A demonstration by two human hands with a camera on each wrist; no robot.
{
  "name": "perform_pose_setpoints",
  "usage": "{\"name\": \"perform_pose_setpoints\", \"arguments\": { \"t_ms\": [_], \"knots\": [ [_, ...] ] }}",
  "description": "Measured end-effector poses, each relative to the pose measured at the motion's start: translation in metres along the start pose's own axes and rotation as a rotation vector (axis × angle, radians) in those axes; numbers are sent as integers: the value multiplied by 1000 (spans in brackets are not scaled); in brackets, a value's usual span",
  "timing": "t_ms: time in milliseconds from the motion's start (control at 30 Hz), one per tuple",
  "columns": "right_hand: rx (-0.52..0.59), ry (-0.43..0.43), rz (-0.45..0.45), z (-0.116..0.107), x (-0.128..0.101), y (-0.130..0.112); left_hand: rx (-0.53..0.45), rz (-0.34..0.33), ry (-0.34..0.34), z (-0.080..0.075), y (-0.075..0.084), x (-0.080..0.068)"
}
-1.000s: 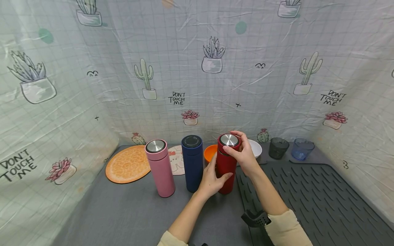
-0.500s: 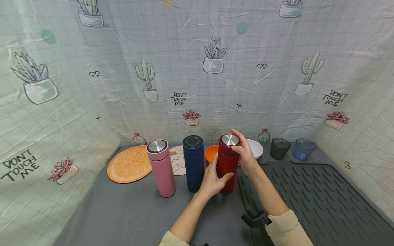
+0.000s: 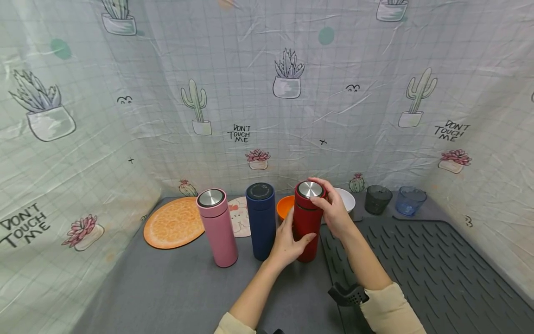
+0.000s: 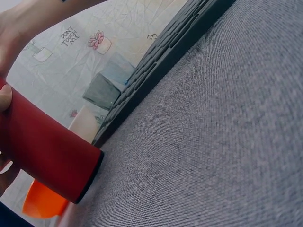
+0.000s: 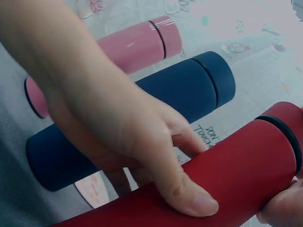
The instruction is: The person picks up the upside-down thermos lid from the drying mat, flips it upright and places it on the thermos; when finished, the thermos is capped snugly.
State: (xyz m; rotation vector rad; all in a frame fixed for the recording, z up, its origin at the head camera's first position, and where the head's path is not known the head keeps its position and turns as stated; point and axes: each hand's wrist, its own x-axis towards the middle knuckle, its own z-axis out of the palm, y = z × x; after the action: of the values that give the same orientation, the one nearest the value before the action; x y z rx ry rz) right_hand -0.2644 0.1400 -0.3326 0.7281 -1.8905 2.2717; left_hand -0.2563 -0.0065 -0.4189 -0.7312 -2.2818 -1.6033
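Note:
A red thermos flask [image 3: 306,232] with a steel-topped lid [image 3: 310,189] stands upright. My left hand [image 3: 288,246] grips its body, with the thumb across the front, also plain in the right wrist view. My right hand [image 3: 335,211] holds the lid from the right, its thumb at the front and its fingers round the back. A dark ring [image 5: 284,135] shows between lid and body. Beside the left hand stands a navy blue thermos [image 3: 262,227]. A pink thermos [image 3: 219,234] stands further left. Both have their lids on.
An orange-slice placemat [image 3: 175,222] and a pale picture mat [image 3: 238,218] lie behind the flasks. Near the back are an orange bowl [image 3: 284,206], a white bowl [image 3: 347,200], a dark glass [image 3: 377,199] and a blue glass [image 3: 410,199]. A ridged black mat [image 3: 421,264] covers the right side.
My right thumb has slid from the front of the lid toward its right side, then slightly back left. The left hand and the red thermos have stayed in place.

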Motion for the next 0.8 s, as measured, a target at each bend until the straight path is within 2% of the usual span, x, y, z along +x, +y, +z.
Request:
{"name": "perform_pose_setpoints", "arguments": {
  "t_ms": [133, 333, 500, 567, 733, 800],
  "knots": [
    [-54, 38, 25, 1, 1, 1, 3, -9, 0, 0, 1, 0],
    [-15, -41, 0, 0, -1, -1, 30, 2, 17, -3, 1, 0],
    [-60, 53, 22, 3, 0, 0, 88, 29, 23, -3, 2, 0],
    [-72, 63, 27, 4, 0, 0, 99, 34, 24, -3, 1, 0],
    [-13, 5, -8, 3, 0, -1, 108, 44, 28, -3, 0, -1],
    [-15, 14, -5, 3, 1, -1, 118, 49, 30, -3, 0, -1]
  ]
}}
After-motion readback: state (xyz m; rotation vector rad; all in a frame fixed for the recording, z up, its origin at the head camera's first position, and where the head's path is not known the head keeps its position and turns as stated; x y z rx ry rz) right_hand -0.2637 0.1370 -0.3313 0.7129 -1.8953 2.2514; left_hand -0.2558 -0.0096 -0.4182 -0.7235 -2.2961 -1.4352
